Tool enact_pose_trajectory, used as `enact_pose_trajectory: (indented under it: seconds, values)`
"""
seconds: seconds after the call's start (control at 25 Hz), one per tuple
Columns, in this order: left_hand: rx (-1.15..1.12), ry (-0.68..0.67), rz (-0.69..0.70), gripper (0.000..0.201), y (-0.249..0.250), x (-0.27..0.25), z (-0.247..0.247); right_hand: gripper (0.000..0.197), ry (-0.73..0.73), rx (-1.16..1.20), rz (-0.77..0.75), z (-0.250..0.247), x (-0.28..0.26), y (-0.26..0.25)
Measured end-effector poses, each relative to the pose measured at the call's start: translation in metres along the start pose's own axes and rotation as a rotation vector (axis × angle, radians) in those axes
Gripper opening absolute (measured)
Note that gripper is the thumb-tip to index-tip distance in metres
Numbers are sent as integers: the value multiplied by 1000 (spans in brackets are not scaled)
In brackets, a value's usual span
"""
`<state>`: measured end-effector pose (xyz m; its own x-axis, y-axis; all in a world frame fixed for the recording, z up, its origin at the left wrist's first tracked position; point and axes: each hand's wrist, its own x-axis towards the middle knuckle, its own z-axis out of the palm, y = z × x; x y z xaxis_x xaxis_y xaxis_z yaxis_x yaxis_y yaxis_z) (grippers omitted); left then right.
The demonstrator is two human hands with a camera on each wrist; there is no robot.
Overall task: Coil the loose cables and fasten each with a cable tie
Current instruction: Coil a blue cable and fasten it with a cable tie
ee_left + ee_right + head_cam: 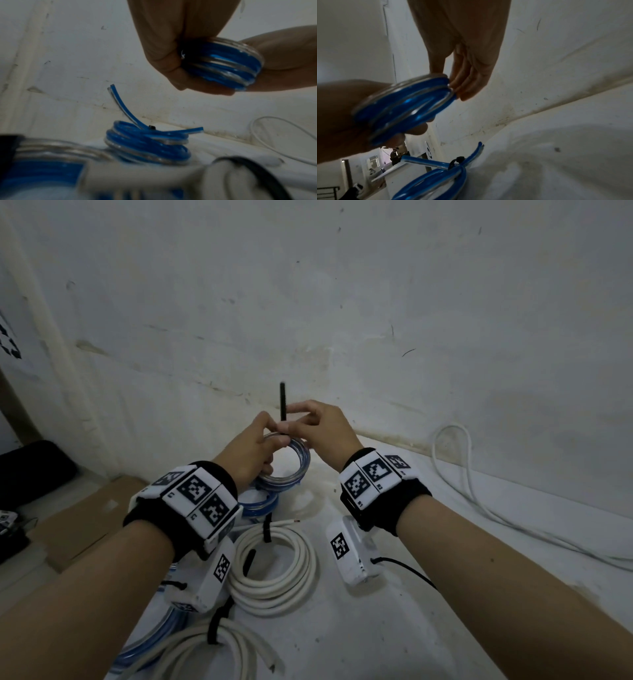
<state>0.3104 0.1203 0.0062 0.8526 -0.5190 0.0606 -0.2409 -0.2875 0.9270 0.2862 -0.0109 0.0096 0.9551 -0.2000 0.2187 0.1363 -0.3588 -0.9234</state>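
A small blue-and-clear cable coil (291, 463) is held up above the floor. My left hand (255, 451) grips its left side, fingers curled round the turns (223, 65). My right hand (318, 426) pinches a black cable tie (283, 402) at the coil's top; the tie's tail sticks straight up. In the right wrist view my right fingers (465, 83) touch the coil's rim (406, 108); the tie itself is hidden there.
On the white floor lie a tied blue coil (147, 143), two tied white coils (274, 566) (212, 645), and a larger blue coil (150, 642) at lower left. A loose white cable (479, 494) runs along the wall at right. Flattened cardboard (89, 525) lies at left.
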Motion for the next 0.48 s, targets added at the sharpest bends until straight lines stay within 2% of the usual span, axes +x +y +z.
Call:
enact_pose_trajectory:
  seconds: [0.04, 0.12, 0.16, 0.2, 0.24, 0.32, 0.4, 0.48]
  values:
    - [16, 29, -4, 19, 1, 2, -2, 29, -51, 9, 79, 0, 0, 0]
    - [54, 62, -28, 12, 3, 5, -5, 19, -118, 86, 167, 1, -1, 0]
    - [80, 58, -62, 16, 1, 7, -5, 15, -98, 87, 161, 3, 0, 1]
    - [120, 41, -110, 31, -1, 9, -6, 15, -46, 58, 151, 5, 5, 5]
    - [200, 9, -165, 48, -5, 10, -7, 18, 19, 37, 171, 5, 14, 9]
    - [546, -82, -226, 70, -14, 9, -10, 20, 78, -10, 278, 5, 35, 22]
    - [885, -200, -244, 74, -19, 2, -15, 23, 31, -133, 351, 10, 52, 30]
    - [942, -328, -268, 68, -19, -2, -16, 37, 5, -280, 360, 13, 62, 36]
